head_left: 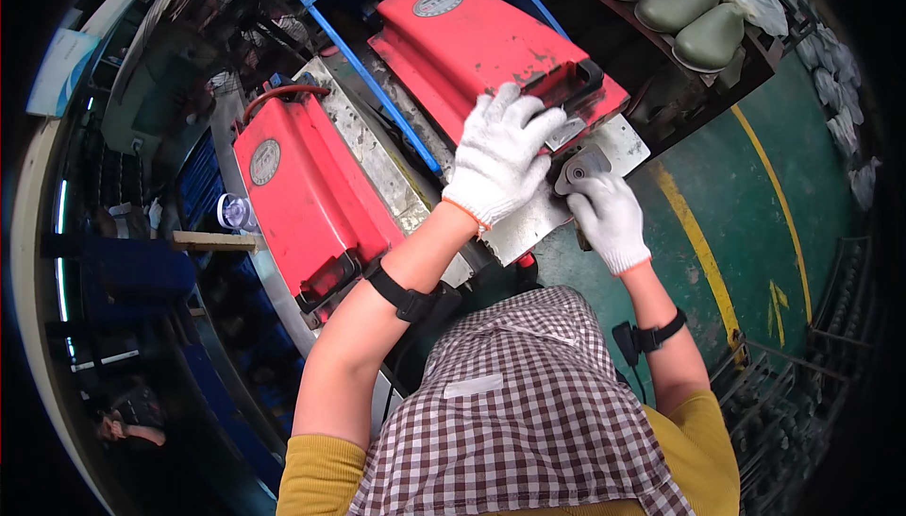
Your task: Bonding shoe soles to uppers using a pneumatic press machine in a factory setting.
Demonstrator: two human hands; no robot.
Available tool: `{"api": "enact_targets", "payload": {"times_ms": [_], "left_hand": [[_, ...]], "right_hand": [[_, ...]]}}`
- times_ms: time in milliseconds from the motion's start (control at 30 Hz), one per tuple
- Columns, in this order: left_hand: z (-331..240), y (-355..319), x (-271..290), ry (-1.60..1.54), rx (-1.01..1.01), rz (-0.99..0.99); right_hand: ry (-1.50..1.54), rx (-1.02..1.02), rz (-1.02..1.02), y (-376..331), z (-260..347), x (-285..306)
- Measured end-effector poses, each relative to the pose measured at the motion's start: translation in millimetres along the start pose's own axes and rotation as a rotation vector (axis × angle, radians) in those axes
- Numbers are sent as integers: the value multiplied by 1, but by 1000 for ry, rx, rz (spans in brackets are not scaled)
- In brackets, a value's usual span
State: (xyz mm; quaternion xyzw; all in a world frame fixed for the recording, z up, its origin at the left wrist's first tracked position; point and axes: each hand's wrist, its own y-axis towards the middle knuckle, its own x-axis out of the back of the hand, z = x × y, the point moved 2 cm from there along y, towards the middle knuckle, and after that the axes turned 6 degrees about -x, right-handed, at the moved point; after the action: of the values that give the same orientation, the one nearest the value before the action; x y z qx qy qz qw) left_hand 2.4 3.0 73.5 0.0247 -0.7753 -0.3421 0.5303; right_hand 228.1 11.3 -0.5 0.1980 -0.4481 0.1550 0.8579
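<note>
My left hand (500, 152), in a white knit glove, lies with fingers spread over the near end of a red machine cover (481, 39). Its fingertips reach toward a small metal plate (564, 135) beside the black-edged opening in that end. Just right of it, my right hand (609, 221), gloved the same way, has its fingers bent against a grey rounded piece (578, 169) with a ringed round centre. The piece sits by the machine's metal base plate (519, 230). My right palm and part of the piece are hidden.
A second red machine (297, 176) stands to the left on a metal bench. A blue frame (373, 91) surrounds the first machine. Several olive-green shoe lasts (713, 36) fill a rack at the far right. Yellow lines (698, 247) cross the green floor; metal racks (802, 393) stand at right.
</note>
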Motion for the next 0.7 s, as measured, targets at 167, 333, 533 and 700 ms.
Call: {"api": "enact_targets", "payload": {"times_ms": [167, 333, 533, 700], "left_hand": [[22, 46, 46, 36, -8, -224], [56, 94, 108, 10, 27, -289], [84, 67, 151, -492, 319, -228], [69, -72, 150, -826, 776, -421]], "right_hand": [[-39, 1, 182, 106, 1, -62], [-240, -113, 134, 178, 2, -128], [786, -462, 281, 190, -19, -97], [1492, -708, 640, 116, -4, -77]]}}
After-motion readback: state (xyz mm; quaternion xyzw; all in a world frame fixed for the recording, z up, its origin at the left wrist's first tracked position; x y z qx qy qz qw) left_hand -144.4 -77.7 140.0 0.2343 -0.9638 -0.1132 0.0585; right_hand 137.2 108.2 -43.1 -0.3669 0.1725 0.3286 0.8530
